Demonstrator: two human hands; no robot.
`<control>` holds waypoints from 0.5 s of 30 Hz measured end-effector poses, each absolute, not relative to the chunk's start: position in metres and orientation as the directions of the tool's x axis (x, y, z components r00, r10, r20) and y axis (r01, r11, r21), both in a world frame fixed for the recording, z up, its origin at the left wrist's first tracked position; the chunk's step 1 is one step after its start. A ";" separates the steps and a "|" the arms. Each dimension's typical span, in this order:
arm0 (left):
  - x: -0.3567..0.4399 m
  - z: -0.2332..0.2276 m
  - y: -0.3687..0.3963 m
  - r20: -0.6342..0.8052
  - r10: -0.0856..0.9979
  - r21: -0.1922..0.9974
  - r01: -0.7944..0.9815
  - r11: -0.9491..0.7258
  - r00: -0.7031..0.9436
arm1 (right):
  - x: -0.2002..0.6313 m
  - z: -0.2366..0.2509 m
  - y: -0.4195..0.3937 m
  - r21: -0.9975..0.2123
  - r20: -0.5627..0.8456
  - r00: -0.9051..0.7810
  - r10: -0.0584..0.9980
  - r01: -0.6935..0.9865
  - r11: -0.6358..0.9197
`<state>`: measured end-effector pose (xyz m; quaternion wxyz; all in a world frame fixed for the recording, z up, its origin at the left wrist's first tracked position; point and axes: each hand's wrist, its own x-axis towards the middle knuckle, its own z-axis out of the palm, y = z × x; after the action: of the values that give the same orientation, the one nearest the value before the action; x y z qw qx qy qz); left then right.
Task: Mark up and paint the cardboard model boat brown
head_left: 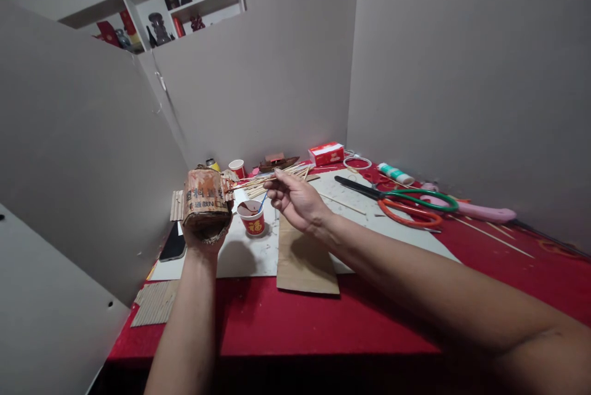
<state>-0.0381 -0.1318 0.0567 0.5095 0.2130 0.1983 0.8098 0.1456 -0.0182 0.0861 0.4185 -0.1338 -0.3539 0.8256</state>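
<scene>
My left hand holds up a brown cardboard cylinder with printed characters, raised above the table's left side. My right hand pinches a thin wooden stick whose tip reaches the cylinder's right side. Just below and between the hands stands a small red and white paper cup with dark liquid and a blue-handled tool in it. A brown cardboard sheet lies under my right wrist.
Red cloth covers the table; white sheets lie on it. Scissors with green and orange handles, a pink tool, a red box, another cup, loose sticks and a black phone. Grey partitions close in three sides.
</scene>
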 end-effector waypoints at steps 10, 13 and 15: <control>-0.039 0.054 -0.130 0.156 0.899 0.530 -0.733 -0.426 -0.409 | 0.151 0.092 -0.020 -0.753 0.219 -0.588 0.778 -0.609 -0.249; -0.036 0.057 -0.130 0.138 0.892 0.544 -0.720 -0.432 -0.431 | 0.150 0.094 -0.017 -0.755 0.264 -0.549 0.793 -0.630 -0.184; -0.033 0.059 -0.131 0.120 0.887 0.555 -0.710 -0.432 -0.446 | 0.150 0.095 -0.014 -0.746 0.277 -0.519 0.809 -0.647 -0.159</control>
<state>-0.0334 -0.1308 0.0585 0.4859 0.2020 0.2185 0.8218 0.1503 -0.0138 0.0952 0.4817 -0.0932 -0.4339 0.7556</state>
